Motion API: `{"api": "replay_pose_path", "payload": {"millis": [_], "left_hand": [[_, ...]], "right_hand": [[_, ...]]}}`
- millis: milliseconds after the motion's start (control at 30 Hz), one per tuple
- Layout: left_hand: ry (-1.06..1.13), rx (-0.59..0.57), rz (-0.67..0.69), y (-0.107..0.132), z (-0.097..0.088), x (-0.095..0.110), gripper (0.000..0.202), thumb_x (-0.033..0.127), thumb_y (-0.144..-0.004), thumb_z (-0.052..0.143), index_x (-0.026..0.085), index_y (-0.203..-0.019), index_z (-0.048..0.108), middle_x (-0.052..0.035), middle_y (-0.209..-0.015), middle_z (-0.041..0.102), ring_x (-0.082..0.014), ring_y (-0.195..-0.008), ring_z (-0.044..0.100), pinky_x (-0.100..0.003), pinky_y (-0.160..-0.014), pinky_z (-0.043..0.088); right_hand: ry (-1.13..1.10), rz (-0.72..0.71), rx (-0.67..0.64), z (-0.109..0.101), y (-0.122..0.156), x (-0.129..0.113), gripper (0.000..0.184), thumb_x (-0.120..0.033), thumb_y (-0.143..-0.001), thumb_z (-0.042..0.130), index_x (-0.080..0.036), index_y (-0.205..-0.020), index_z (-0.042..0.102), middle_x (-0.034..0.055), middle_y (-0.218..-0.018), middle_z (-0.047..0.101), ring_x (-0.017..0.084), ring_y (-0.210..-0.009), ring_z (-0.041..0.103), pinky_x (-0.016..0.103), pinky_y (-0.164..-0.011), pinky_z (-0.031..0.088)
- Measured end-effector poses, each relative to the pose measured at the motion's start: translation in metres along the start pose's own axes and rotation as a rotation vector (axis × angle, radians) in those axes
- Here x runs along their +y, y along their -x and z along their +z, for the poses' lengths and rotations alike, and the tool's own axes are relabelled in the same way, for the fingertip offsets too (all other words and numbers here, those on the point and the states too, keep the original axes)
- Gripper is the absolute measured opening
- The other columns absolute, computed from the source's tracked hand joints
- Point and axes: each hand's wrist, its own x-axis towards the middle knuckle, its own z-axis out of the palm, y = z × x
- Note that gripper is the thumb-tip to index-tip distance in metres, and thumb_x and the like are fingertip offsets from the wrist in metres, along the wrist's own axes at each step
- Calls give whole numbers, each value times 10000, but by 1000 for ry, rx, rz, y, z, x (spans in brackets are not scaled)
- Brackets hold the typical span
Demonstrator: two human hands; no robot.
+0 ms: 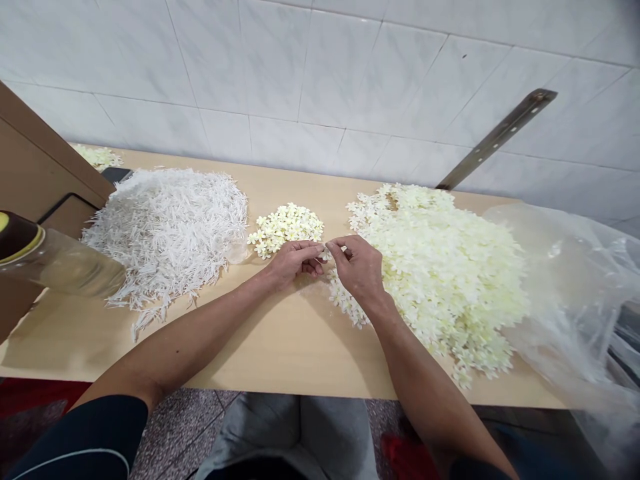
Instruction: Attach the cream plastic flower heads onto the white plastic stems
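My left hand (295,261) and my right hand (359,264) meet fingertip to fingertip over the middle of the table. Both are closed in a pinch on a small pale artificial flower (326,255), mostly hidden by the fingers. Just beyond my left hand lies a small heap of pale yellow-white flowers (290,223). A much larger heap of loose flower heads (445,267) spreads to the right, partly beneath my right wrist. On the left is a pile of thin white stem-like pieces (170,223).
A lidded clear bottle (75,263) and a brown box-like panel (40,147) stand at the left. Clear plastic sheeting (565,267) covers the table's right end. A metal bracket (500,137) leans against the tiled wall (280,67). More flowers (97,157) lie far left.
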Motion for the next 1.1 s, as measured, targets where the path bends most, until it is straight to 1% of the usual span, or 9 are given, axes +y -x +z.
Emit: {"api": "replay_pose_path", "payload": {"millis": [133, 267, 500, 633, 733, 833, 967, 1100], "left_hand": [[-41, 37, 23, 0, 0, -1, 378, 456, -775, 810, 110, -899, 719, -74, -745, 698, -120, -580, 644, -239, -578, 514], [-53, 59, 33, -1, -1, -2, 377, 460, -761, 822, 122, -889, 715, -52, -668, 675, -120, -569, 633, -231, -580, 503], [-68, 75, 39, 0, 1, -1, 349, 443, -785, 805, 124, -879, 700, -54, -663, 677, -119, -566, 631, -225, -571, 493], [-75, 99, 19, 2, 2, 1, 349, 437, -785, 802, 120, -883, 693, -56, -652, 678, -116, -555, 627, -220, -566, 488], [-69, 87, 21, 1, 2, 0, 348, 432, -783, 798, 117, -886, 694, -60, -651, 681, -117, -556, 626, -220, -562, 486], [-60, 87, 27, 0, 2, -1, 327, 413, -776, 795, 118, -867, 688, -55, -631, 674, -117, -536, 613, -220, -539, 478], [-94, 102, 16, -1, 2, -1, 309, 405, -794, 772, 117, -861, 682, -65, -622, 682, -117, -522, 607, -222, -541, 480], [-108, 132, 17, -1, 2, -1, 308, 413, -785, 776, 128, -839, 673, -59, -625, 681, -117, -527, 613, -223, -547, 484]], "right_hand": [[-1, 10, -4, 0, 0, -2, 230, -367, -954, 606, -212, -851, 741, 63, -868, 751, 179, -673, 620, 316, -673, 495], [-22, 64, -6, 0, -1, -2, 258, -399, -948, 607, -215, -827, 741, 56, -840, 746, 176, -658, 613, 320, -678, 489], [-32, 173, -27, -1, -1, 3, 303, -441, -936, 602, -200, -850, 763, 51, -809, 752, 181, -649, 613, 324, -696, 476], [-30, 224, -34, -3, -2, 1, 330, -462, -925, 601, -185, -863, 770, 54, -815, 752, 172, -645, 604, 315, -701, 466], [-59, 230, -55, -3, -2, -3, 328, -461, -918, 605, -186, -850, 769, 51, -817, 749, 167, -651, 598, 302, -684, 456], [-83, 204, -79, -2, -1, -5, 307, -447, -913, 616, -190, -839, 766, 48, -821, 749, 164, -653, 595, 297, -678, 452], [-59, 217, -25, -5, -2, -2, 308, -449, -915, 626, -181, -863, 769, 47, -799, 742, 154, -620, 579, 295, -657, 445], [-36, 247, 64, -17, -6, 6, 325, -467, -907, 640, -170, -894, 772, 47, -785, 739, 155, -616, 581, 295, -635, 445]]}}
